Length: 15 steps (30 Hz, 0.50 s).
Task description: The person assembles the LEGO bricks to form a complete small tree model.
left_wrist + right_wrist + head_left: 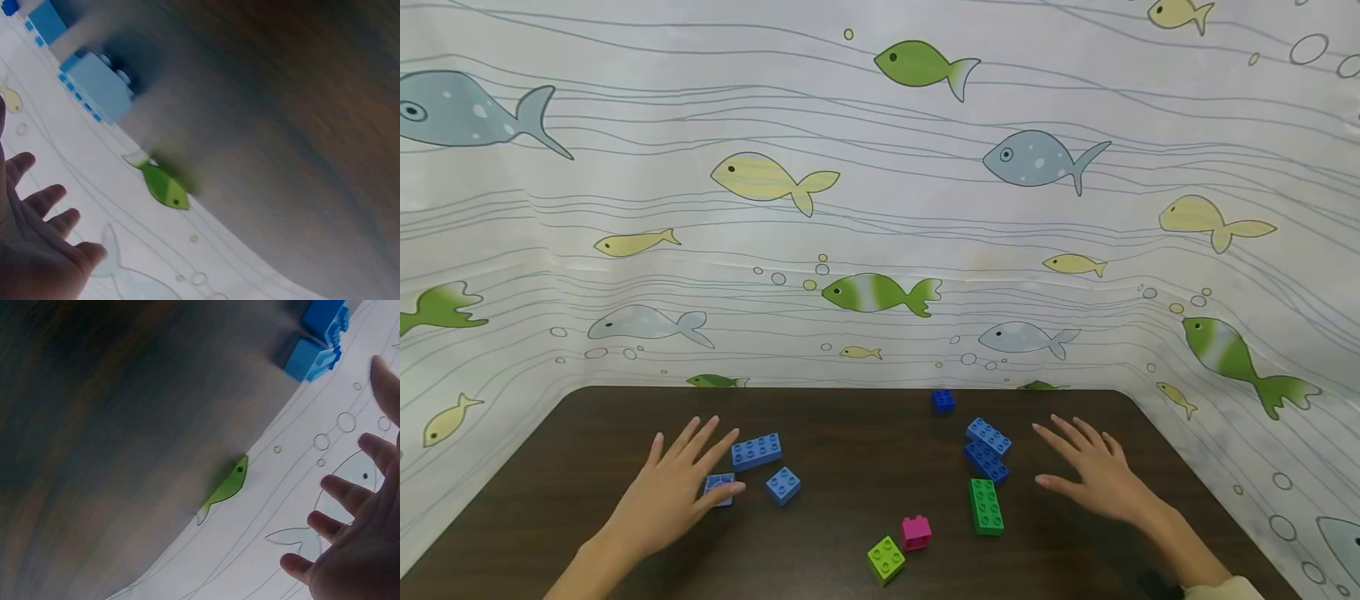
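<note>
My left hand (668,493) is spread with straight fingers over the left of the table, holding nothing. Its thumb passes in front of a small blue brick (720,481), partly hiding it; whether they touch I cannot tell. Beside the fingers lie a long blue brick (756,452) and a square blue brick (783,485). On the right, my right hand (1101,477) is spread too, with nothing in it. Left of its fingertips are a light blue brick (988,437), a darker blue brick (986,462) touching it, and a long green brick (987,507).
A pink brick (916,533) and a lime green brick (886,559) lie near the front middle of the dark table (842,433). At the back edge sits a small dark blue brick (943,401). A white fish-patterned sheet (880,225) rises behind the table.
</note>
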{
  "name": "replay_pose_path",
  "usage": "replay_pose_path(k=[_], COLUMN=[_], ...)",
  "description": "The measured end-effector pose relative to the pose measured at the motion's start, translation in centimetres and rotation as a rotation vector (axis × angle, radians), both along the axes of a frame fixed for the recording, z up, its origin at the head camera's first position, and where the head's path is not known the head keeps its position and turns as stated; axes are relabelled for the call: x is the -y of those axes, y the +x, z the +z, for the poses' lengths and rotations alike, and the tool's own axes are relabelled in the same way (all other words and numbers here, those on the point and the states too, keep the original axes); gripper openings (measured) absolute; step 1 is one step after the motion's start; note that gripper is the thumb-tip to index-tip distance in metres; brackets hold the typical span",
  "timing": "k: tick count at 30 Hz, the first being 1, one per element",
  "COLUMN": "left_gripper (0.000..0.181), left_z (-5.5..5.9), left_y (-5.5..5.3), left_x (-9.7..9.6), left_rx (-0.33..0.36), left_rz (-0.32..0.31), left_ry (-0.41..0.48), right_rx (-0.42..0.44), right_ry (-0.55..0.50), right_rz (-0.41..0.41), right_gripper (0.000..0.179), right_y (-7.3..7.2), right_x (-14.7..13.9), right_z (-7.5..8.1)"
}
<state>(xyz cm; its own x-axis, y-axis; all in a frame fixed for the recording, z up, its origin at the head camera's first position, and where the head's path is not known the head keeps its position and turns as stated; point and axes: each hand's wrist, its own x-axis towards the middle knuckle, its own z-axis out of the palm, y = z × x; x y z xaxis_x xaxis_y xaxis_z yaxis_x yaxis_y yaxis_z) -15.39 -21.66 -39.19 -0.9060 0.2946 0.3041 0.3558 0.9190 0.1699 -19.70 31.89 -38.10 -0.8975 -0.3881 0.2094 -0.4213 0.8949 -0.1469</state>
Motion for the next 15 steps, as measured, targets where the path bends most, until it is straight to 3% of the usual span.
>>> replay_pose_path(k=[4, 7, 15], left_gripper=[0.065, 0.059, 0.051], left_z=[0.3, 0.3, 0.0], left_y=[-0.2, -0.2, -0.1], left_x=[-1.5, -3.0, -6.6], left_rx=[-0.003, 0.032, 0.211], left_rz=[-0.078, -0.151, -0.297], left_ry=[0.057, 0.134, 0.273], right_rx=[0.022, 0.056, 0.238], right_ry=[-0.060, -0.114, -0.235], right_rz=[0.067, 0.118, 0.212], right_gripper=[0.062, 0.060, 0.061], right_y=[0.1, 0.1, 0.2], right_x=[0.8, 1.4, 3.4], right_z=[0.2, 0.2, 0.3])
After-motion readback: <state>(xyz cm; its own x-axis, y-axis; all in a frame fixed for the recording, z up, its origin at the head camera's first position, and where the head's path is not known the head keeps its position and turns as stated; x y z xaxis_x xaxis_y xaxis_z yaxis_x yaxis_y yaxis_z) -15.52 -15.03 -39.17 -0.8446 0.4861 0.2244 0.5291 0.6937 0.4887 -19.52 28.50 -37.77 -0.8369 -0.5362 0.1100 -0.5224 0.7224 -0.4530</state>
